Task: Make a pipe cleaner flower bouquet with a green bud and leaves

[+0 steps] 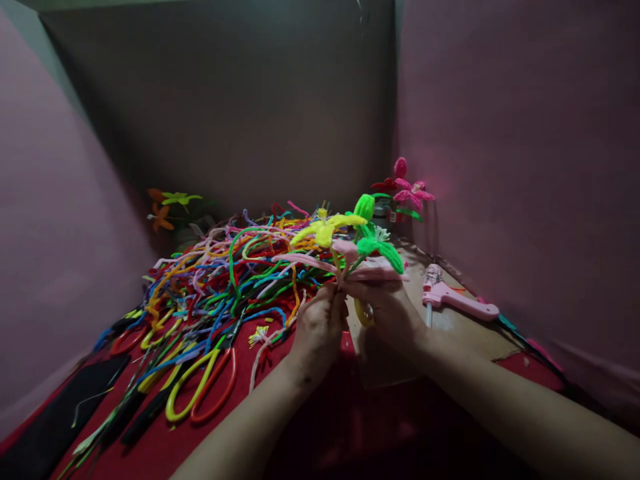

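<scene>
My left hand [320, 327] is closed around the stems of a small bunch of fuzzy pipe-cleaner flowers. At their base, the fingers of my right hand [387, 310] pinch the same stems. The bunch has a yellow flower [325, 230], a green flower [380, 247] with pale stamens, a green bud [365, 208] above it, and pink leaves [307, 260] spreading low on both sides. Fingers hide the lower stems. Just behind my right hand, a yellow ring-shaped thing [363, 313] is partly covered.
A tangled heap of coloured pipe cleaners [240, 260] spreads at the left. Scissors [203, 387] with yellow and red handles lie before it on red cloth [240, 427]. A pink glue gun [457, 300] rests on a board at the right. Finished pink flowers [413, 192] stand behind.
</scene>
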The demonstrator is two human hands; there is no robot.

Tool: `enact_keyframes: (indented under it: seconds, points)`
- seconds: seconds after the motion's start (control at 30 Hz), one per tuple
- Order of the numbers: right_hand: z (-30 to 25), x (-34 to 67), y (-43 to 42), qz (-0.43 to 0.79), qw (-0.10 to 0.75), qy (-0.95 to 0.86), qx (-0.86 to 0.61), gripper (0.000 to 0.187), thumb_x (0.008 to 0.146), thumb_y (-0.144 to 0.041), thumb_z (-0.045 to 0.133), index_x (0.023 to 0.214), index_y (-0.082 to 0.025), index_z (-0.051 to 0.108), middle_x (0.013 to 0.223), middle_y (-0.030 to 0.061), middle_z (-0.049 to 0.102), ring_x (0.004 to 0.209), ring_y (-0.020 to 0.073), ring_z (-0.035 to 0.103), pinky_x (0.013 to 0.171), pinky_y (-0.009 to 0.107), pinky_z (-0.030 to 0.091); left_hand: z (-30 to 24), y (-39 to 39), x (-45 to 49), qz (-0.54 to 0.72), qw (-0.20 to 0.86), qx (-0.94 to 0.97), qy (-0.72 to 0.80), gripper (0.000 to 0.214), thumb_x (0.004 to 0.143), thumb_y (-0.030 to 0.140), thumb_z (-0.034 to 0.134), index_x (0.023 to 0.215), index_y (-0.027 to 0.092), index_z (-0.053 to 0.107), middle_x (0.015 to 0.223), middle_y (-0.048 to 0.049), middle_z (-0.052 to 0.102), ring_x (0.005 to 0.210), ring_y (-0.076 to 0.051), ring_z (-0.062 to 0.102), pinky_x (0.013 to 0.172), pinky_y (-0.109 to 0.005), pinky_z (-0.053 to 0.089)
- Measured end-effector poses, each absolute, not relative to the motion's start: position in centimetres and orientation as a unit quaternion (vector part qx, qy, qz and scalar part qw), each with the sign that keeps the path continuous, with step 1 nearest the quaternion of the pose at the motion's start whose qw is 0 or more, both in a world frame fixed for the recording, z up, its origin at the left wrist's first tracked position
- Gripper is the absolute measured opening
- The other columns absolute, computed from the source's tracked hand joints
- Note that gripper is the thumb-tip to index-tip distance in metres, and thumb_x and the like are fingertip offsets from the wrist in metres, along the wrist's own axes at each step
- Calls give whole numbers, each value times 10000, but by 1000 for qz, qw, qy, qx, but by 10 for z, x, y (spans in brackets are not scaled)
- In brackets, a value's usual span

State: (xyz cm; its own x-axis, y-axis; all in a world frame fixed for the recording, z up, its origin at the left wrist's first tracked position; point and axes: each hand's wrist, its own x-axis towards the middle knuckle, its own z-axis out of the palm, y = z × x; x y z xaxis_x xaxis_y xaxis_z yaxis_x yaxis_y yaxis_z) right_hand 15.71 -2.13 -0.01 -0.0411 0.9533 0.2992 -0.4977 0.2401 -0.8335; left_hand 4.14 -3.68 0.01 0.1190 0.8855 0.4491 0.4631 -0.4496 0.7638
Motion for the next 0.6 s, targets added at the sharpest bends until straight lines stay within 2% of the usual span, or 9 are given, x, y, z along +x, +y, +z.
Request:
enact_keyframes:
  seconds: [0.17,0.33,0.47,0.6]
  points:
    - [4,170,-23,510,576,-574,-282,135,700,-327,668,716,-193,679,681,6,630,687,147,573,607,270,457,-3,-32,41,494,317,666,460,234,861,274,412,641,201,439,480,63,427,436,-85,411,481,-206,334]
    - [10,182,-17,514,525,-622,-271,181,648,-269,720,819,-210,703,747,8,657,720,152,582,653,283,467,-5,-31,38,502,316,657,465,203,833,251,449,639,193,461,503,65,410,445,-73,348,449,-197,280]
    - [12,187,-8,538,520,-597,-287,146,621,-272,735,756,-225,708,834,26,682,833,177,605,692,281,476,2,-34,37,514,337,633,471,247,815,298,507,605,185,444,514,63,382,456,-65,313,438,-192,248]
    - [14,186,-4,595,533,-534,-279,212,604,-322,739,774,-205,691,841,56,685,800,196,610,612,281,476,13,-38,41,505,439,586,456,235,803,294,531,613,171,465,496,68,363,432,-51,288,416,-179,220]
